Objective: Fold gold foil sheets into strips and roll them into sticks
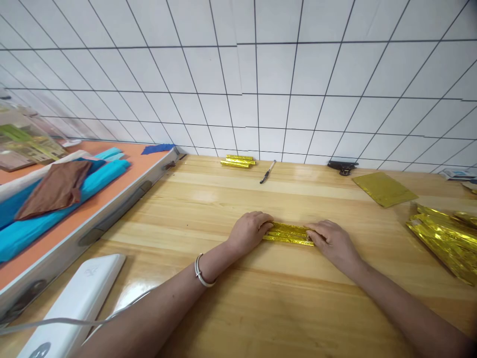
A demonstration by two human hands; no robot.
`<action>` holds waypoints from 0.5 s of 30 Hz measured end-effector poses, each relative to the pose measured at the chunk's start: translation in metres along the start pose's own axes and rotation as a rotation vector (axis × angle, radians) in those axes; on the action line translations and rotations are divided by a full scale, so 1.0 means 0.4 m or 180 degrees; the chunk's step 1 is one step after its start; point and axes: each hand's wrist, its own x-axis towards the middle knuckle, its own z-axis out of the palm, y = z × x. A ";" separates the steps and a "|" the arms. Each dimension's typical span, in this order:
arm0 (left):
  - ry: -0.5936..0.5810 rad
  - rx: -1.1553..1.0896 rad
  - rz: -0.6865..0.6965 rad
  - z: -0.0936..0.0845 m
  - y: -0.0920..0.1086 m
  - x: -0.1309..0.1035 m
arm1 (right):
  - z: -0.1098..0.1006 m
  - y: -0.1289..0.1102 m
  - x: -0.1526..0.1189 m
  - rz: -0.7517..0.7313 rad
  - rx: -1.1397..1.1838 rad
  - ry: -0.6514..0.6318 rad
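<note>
A strip of shiny gold foil point(288, 233) lies on the wooden table, partly rolled or folded along its length. At its left end my left hand point(250, 231) is closed, with the fingers curled over the foil. My right hand point(331, 242) pinches the other end between thumb and fingers. Creases run lengthwise between the two hands. The foil's ends are hidden under my fingers. Farther back, near the wall, rest several finished-looking gold foil rolls point(238, 161).
A pen point(268, 172) and a black clip point(343, 166) lie by the tiled wall. To the right are a flat gold sheet point(385, 189) and a crumpled gold foil pile point(445, 238). At left stand a white power strip point(80, 293) with its cable and a brown folded cloth point(55, 189).
</note>
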 end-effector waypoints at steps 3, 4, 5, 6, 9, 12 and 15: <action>0.0323 -0.0270 -0.0170 0.002 -0.012 0.008 | 0.010 0.004 0.005 0.0157 0.0038 0.0149; 0.0446 -0.0384 -0.0193 -0.002 -0.013 0.005 | 0.013 0.006 0.004 0.0219 0.0061 0.0206; 0.0537 -0.0496 -0.0179 -0.009 -0.014 0.000 | 0.016 0.009 0.003 0.0288 0.0110 0.0259; 0.0575 -0.0590 -0.0122 -0.017 -0.015 -0.008 | 0.019 0.013 0.001 0.0354 0.0194 0.0314; 0.0347 -0.0673 0.0221 -0.041 -0.019 -0.035 | 0.024 0.025 -0.008 0.0541 0.0557 0.0424; 0.0002 -0.0472 0.0584 -0.045 -0.029 -0.054 | 0.019 0.030 -0.018 0.0628 0.0797 0.0388; -0.0082 -0.0135 0.0791 -0.032 -0.037 -0.058 | 0.005 0.020 -0.030 0.0519 0.0702 0.0369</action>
